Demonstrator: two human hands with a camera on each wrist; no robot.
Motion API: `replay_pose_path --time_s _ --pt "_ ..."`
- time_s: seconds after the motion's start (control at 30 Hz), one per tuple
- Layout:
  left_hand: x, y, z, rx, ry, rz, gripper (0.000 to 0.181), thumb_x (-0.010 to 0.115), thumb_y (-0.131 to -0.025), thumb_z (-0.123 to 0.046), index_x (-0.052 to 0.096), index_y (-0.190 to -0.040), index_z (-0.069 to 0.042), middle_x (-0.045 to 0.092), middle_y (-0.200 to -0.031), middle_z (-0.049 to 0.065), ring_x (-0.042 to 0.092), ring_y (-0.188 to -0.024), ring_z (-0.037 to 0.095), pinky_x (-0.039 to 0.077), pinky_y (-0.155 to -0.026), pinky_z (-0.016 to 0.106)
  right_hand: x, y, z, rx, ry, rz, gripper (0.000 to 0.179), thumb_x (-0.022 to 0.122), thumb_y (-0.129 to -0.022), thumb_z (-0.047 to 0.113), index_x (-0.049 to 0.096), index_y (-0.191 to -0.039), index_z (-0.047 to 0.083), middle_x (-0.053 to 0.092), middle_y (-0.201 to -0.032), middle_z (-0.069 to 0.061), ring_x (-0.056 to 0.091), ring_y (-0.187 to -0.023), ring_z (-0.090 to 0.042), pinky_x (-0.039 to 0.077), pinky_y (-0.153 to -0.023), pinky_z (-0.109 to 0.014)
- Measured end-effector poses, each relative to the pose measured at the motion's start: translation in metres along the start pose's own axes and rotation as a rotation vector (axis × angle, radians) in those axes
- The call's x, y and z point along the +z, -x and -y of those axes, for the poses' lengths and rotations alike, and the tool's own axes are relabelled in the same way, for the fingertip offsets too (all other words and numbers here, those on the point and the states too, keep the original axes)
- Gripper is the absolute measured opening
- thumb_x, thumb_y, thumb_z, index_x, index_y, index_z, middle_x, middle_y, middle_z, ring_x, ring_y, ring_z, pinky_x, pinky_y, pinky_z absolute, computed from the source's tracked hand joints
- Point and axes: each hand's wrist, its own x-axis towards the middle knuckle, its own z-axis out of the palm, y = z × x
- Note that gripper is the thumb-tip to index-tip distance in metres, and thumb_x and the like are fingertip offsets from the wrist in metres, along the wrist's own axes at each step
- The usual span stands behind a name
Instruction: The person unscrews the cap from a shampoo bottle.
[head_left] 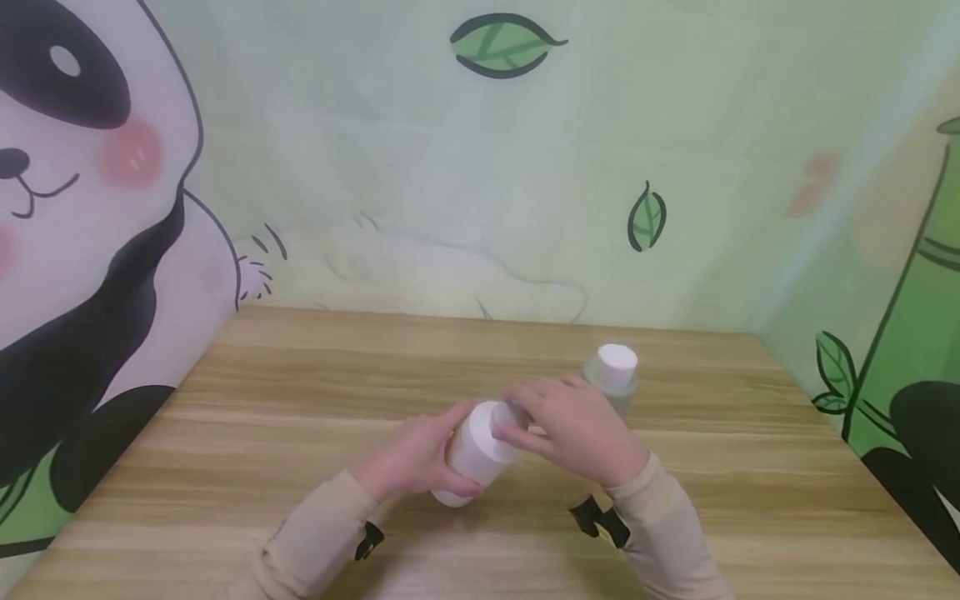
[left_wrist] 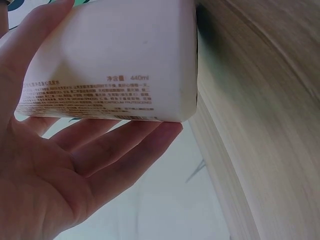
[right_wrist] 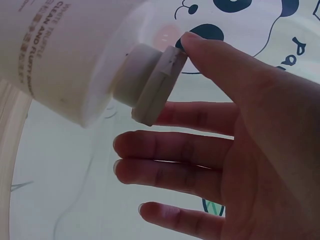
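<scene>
A white shampoo bottle (head_left: 472, 458) is held tilted above the table, its top toward the upper right in the head view. My left hand (head_left: 408, 457) grips its body, thumb on the near side and fingers around the other. Brown print and "440ml" show on the bottle (left_wrist: 115, 50) in the left wrist view. At its neck is a white cap (right_wrist: 159, 87), which my right hand (head_left: 581, 429) pinches between thumb and index finger. The other right fingers (right_wrist: 170, 172) extend away from the bottle.
A pale greenish bottle with a white lid (head_left: 617, 367) stands just behind my right hand, partly hidden by it. The wood-grain table (head_left: 337, 358) meets a panda-patterned backdrop (head_left: 390, 167) at the back and sides.
</scene>
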Motion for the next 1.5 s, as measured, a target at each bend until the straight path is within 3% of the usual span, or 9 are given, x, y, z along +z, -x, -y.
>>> replay_pose_path --time_s 0.3,0.57,0.87,1.13,1.5 --pt "-0.001 0.001 0.002 -0.003 -0.044 -0.023 0.090 0.087 -0.064 -0.033 0.041 -0.139 -0.015 0.071 -0.104 0.011 0.068 -0.087 0.022 0.054 -0.075 0.034 0.004 -0.004 -0.002 -0.031 -0.007 -0.010 0.030 0.066 -0.087 0.043 0.064 -0.097 0.015 0.066 -0.079 0.007 0.061 -0.071 -0.007 0.049 -0.069 -0.030" --pt "0.003 -0.006 0.004 -0.025 -0.028 -0.008 0.090 0.086 -0.066 -0.035 0.040 -0.141 -0.018 0.071 -0.106 0.009 0.068 -0.088 0.021 0.054 -0.075 0.033 0.008 -0.003 -0.009 -0.011 -0.040 0.033 0.025 0.062 -0.091 0.040 0.064 -0.100 0.016 0.068 -0.087 0.006 0.062 -0.078 -0.008 0.051 -0.073 -0.031" --pt "0.007 -0.014 0.003 -0.041 -0.014 -0.001 0.092 0.087 -0.065 -0.035 0.039 -0.142 -0.020 0.071 -0.105 0.007 0.066 -0.088 0.018 0.053 -0.074 0.030 0.006 0.004 -0.016 -0.086 -0.058 -0.015 0.030 0.063 -0.091 0.034 0.064 -0.112 0.012 0.069 -0.099 0.001 0.065 -0.087 -0.013 0.054 -0.077 -0.033" --pt "0.012 -0.023 -0.001 -0.039 0.002 0.013 0.094 0.088 -0.063 -0.035 0.040 -0.143 -0.020 0.070 -0.108 0.007 0.067 -0.091 0.019 0.054 -0.076 0.030 0.002 0.012 -0.023 -0.031 -0.054 0.027 0.038 0.064 -0.090 0.038 0.062 -0.119 0.014 0.071 -0.106 0.001 0.067 -0.097 -0.015 0.054 -0.083 -0.038" --pt "0.019 -0.029 -0.008 -0.012 -0.012 0.026 0.091 0.088 -0.063 -0.035 0.041 -0.140 -0.023 0.071 -0.108 0.005 0.067 -0.091 0.017 0.053 -0.076 0.027 -0.001 0.021 -0.027 -0.003 -0.025 0.003 0.031 0.061 -0.091 0.043 0.063 -0.109 0.017 0.064 -0.076 0.010 0.055 -0.068 -0.001 0.046 -0.070 -0.027"
